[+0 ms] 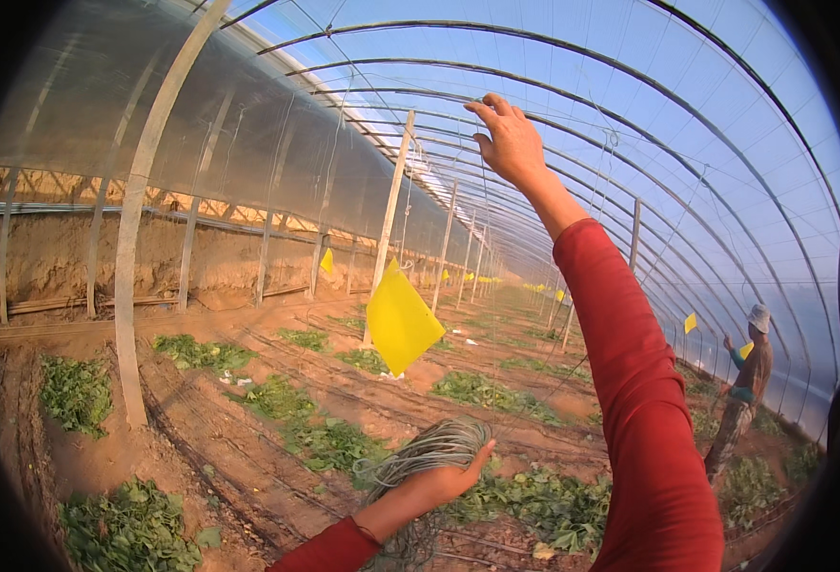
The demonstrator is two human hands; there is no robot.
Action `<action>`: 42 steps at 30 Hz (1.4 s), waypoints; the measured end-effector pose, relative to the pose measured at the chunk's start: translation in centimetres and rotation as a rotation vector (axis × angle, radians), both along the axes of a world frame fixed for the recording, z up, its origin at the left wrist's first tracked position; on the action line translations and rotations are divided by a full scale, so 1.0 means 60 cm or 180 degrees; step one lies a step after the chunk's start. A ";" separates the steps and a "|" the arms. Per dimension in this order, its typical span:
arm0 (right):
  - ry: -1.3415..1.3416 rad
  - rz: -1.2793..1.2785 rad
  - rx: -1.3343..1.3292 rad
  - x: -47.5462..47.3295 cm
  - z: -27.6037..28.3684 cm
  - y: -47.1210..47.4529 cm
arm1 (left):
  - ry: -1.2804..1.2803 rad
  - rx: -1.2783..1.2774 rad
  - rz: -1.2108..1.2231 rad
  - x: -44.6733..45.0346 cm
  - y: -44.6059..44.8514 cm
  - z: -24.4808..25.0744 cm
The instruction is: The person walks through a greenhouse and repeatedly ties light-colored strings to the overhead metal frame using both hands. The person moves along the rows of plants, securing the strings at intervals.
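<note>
My left hand is wrapped around a thick bundle of grey-green twine, low in the middle of the view. Loose strands of it trail below the wrist. My right hand is raised high, close under a thin overhead wire, with thumb and fingers apart. Fine strands hang near its fingertips; whether they touch the skin is too small to tell. A yellow diamond-shaped sticky trap card hangs between the two hands, further off.
Wooden posts stand along the left, before an earthen wall. Curved hoops carry the greenhouse's plastic film. Piles of cut green vines lie on soil rows with dark drip lines. Another person stands at right.
</note>
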State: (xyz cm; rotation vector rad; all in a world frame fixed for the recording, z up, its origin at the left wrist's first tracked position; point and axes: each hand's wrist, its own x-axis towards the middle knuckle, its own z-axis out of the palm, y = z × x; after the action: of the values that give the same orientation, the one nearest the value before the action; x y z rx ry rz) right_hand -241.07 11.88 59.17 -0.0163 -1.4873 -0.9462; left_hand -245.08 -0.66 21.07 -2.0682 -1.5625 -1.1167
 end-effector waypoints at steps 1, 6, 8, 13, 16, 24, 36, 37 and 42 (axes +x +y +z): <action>-0.0064 -0.0341 0.0334 -0.016 0.006 0.001 | 0.0291 0.0150 0.0135 -0.004 -0.004 -0.001; 0.0189 -0.2110 0.0580 -0.055 0.045 -0.002 | 0.0461 0.0282 0.0046 -0.010 -0.028 0.011; 0.0036 -0.2584 0.0686 -0.057 0.064 -0.006 | -0.0027 -0.0246 -0.0266 -0.009 -0.033 0.019; -0.0481 -0.2966 0.0669 -0.057 0.089 -0.008 | -0.0127 -0.0226 -0.0461 -0.017 -0.008 0.000; -0.0330 -0.3165 0.0969 -0.061 0.096 -0.001 | -0.0279 0.0037 -0.0754 -0.026 0.016 -0.025; -0.0854 -0.0388 -0.0646 -0.086 0.088 -0.036 | -0.0340 0.0204 -0.0621 -0.022 0.002 -0.011; -0.1836 -0.0719 0.0191 0.057 -0.147 -0.087 | -0.1984 0.0757 -0.1049 -0.034 -0.032 0.028; -0.2069 -0.0894 0.0350 0.085 -0.181 -0.088 | -0.1950 0.0581 -0.1089 -0.027 -0.036 0.028; -0.2817 -0.1319 -0.0743 0.262 -0.341 -0.097 | -0.3028 -0.1183 -0.1825 0.013 -0.067 -0.013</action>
State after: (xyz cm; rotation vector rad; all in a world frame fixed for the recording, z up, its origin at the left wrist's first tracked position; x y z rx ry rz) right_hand -225.34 6.06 38.72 -0.0870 -2.4769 -1.1738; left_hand -244.29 -4.68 20.27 -2.4734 -1.6385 -2.4490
